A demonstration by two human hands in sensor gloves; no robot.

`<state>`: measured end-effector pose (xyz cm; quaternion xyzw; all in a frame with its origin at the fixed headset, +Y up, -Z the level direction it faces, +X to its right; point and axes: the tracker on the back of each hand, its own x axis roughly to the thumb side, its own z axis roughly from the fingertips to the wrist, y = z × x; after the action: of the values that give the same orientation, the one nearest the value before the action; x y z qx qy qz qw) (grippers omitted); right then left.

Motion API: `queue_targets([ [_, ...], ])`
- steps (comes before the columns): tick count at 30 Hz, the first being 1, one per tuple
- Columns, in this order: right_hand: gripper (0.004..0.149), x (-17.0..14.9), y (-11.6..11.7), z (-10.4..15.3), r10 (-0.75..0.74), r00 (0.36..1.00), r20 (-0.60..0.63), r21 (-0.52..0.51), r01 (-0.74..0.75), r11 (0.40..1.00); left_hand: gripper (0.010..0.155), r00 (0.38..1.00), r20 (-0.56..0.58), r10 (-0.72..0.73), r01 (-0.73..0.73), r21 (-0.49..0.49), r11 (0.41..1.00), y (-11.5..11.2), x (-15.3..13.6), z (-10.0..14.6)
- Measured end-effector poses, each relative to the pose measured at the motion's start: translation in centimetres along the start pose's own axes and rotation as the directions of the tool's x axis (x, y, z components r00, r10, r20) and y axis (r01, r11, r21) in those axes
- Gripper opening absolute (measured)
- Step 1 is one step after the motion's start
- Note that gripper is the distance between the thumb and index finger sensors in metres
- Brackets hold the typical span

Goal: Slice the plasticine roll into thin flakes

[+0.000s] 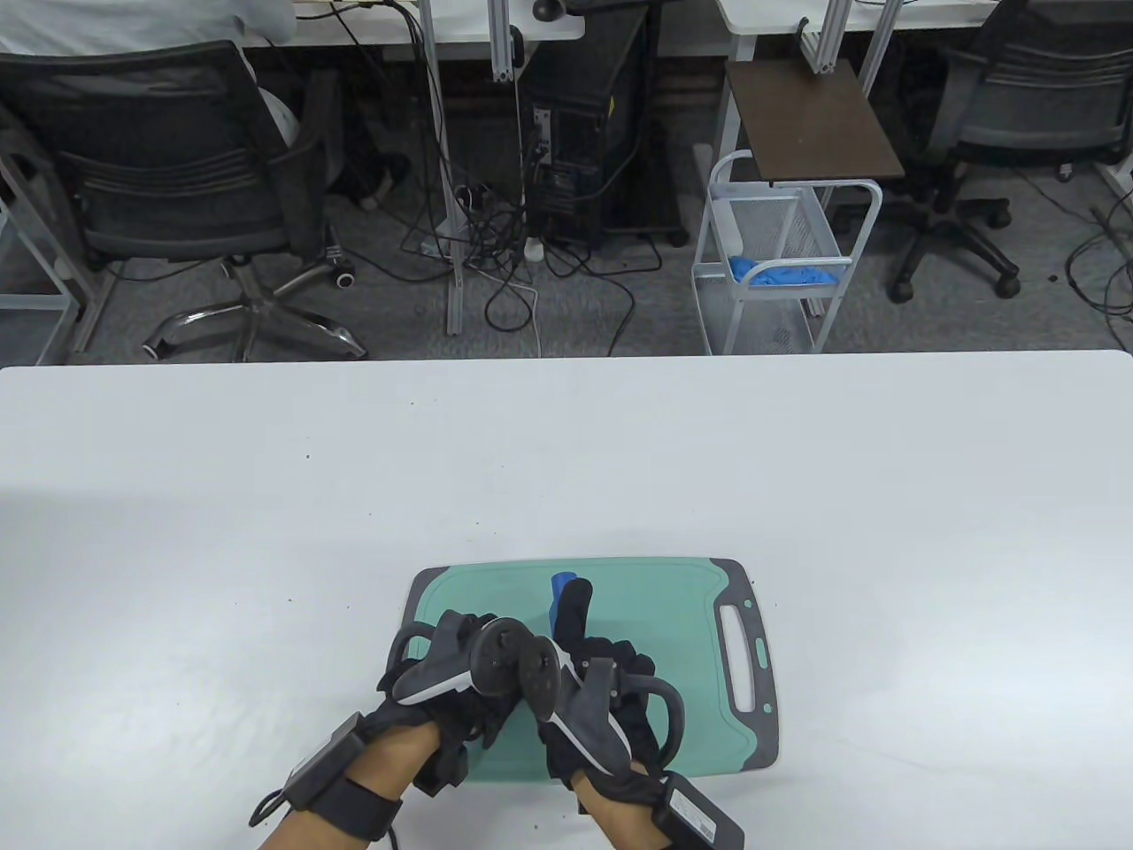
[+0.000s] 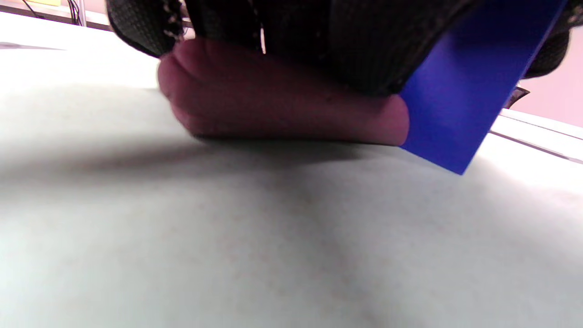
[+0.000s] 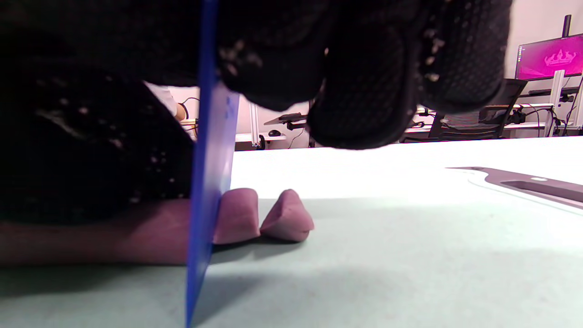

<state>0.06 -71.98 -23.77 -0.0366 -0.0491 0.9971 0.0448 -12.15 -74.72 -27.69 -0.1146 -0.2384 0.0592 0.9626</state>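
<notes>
We see the dull-pink plasticine roll (image 3: pixel 136 232) lying lengthwise under our left hand (image 1: pixel 451 677), fingers (image 2: pixel 319 45) pressing it onto the green cutting board (image 1: pixel 708 620). Our right hand (image 1: pixel 602 699) grips the blue plastic blade (image 3: pixel 207 182) crosswise, beside the cut pieces (image 3: pixel 262 216).

We see a white tabletop (image 1: pixel 265 460) in the foreground. Beyond it lies grey carpet (image 1: pixel 637 310) strewn with black cables (image 1: pixel 496 239). A black office chair (image 1: pixel 168 186) stands at the left, another (image 1: pixel 1000 124) at the right. Between them are a dark computer tower (image 1: pixel 575 150) and a white wire cart (image 1: pixel 779 257) topped by a brown board (image 1: pixel 810 119).
</notes>
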Motion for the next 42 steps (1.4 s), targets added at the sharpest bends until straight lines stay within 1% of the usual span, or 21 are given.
queue_targets([
  [3,0.083,-0.1,0.0,0.0,-0.006,1.000,-0.003,0.011,0.006,1.000,0.049,1.000,-0.011,-0.024,0.025,0.021,0.999,0.0,0.0,0.0],
  [7,0.083,-0.3,-0.1,0.3,-0.001,1.000,-0.001,0.026,0.001,1.000,0.051,1.000,-0.015,-0.021,0.021,0.022,1.000,-0.1,-0.1,0.1],
  [13,0.083,-0.7,-0.8,0.7,-0.031,0.999,-0.007,0.054,0.031,0.998,0.053,1.000,-0.012,-0.024,0.025,0.027,0.999,-0.1,-0.1,0.1],
  [14,0.082,-0.8,-0.9,0.7,-0.038,0.999,-0.013,0.061,0.039,0.997,0.056,1.000,-0.016,-0.025,0.025,0.030,0.999,0.0,-0.1,0.1],
  [17,0.082,-1.1,-1.5,0.8,-0.054,0.998,-0.024,0.067,0.056,0.996,0.058,0.999,-0.029,-0.025,0.026,0.039,0.999,0.0,-0.3,0.1],
  [22,0.082,-1.1,-2.6,1.3,-0.075,0.997,-0.028,0.035,0.076,0.996,0.052,0.999,-0.033,-0.023,0.024,0.041,0.999,0.0,-0.4,0.2],
  [26,0.082,-1.0,-3.2,1.6,-0.084,0.996,-0.020,0.028,0.085,0.996,0.051,0.999,-0.033,-0.019,0.020,0.043,0.999,0.0,-0.5,0.1],
  [42,0.082,-0.2,-3.3,2.1,-0.063,0.998,-0.014,0.042,0.064,0.997,0.048,0.999,-0.029,-0.018,0.019,0.042,0.999,0.1,-0.6,0.1],
])
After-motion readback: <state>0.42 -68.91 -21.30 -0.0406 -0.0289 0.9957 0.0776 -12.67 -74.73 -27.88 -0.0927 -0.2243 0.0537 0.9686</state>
